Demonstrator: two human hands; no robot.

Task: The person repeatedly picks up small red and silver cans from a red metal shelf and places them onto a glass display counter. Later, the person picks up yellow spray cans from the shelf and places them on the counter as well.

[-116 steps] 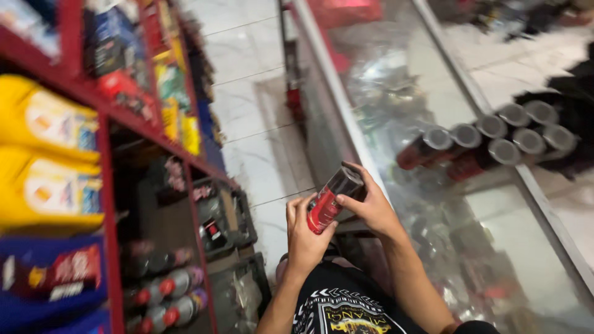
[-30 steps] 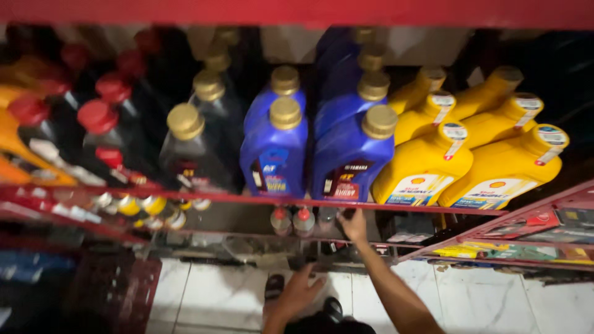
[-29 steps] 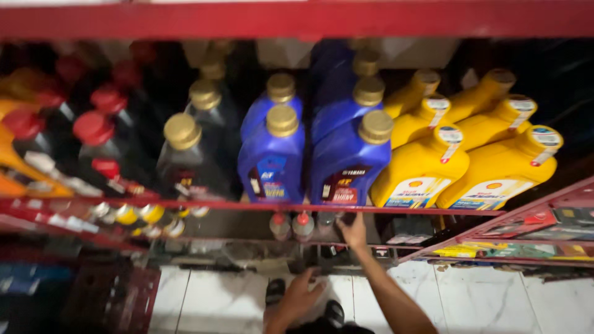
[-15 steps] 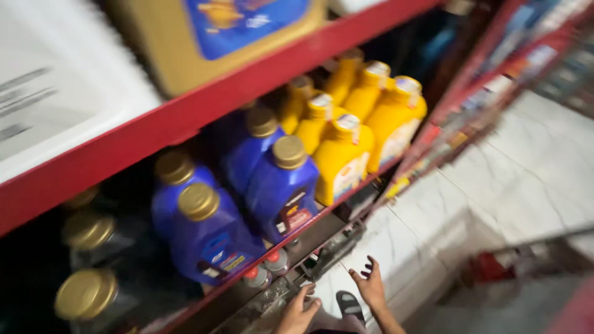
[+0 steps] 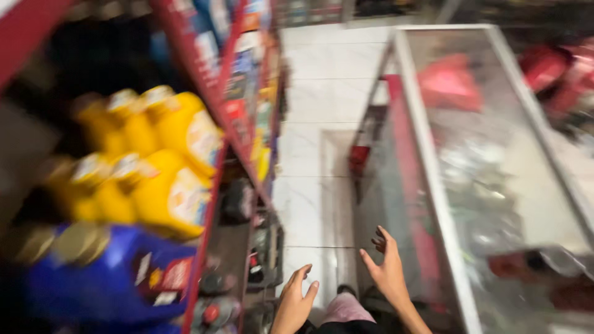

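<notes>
Glass display counter (image 5: 433, 185) sits just right of your right hand (image 5: 387, 269); your left hand (image 5: 296, 303) hangs nearer the shelf bottles (image 5: 216, 297). Both hands are spread, fingers apart, holding nothing. The red can from seconds ago is gone; view swung off the yellow jugs (image 5: 167, 167).

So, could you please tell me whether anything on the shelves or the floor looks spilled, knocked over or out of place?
Nothing stands out. The yellow jugs and blue jugs stand on the red shelf, the floor shows no spill, and the glass case looks whole. Both hands, left and right, are open and empty. The picture is blurred, so small faults could be missed.
</notes>
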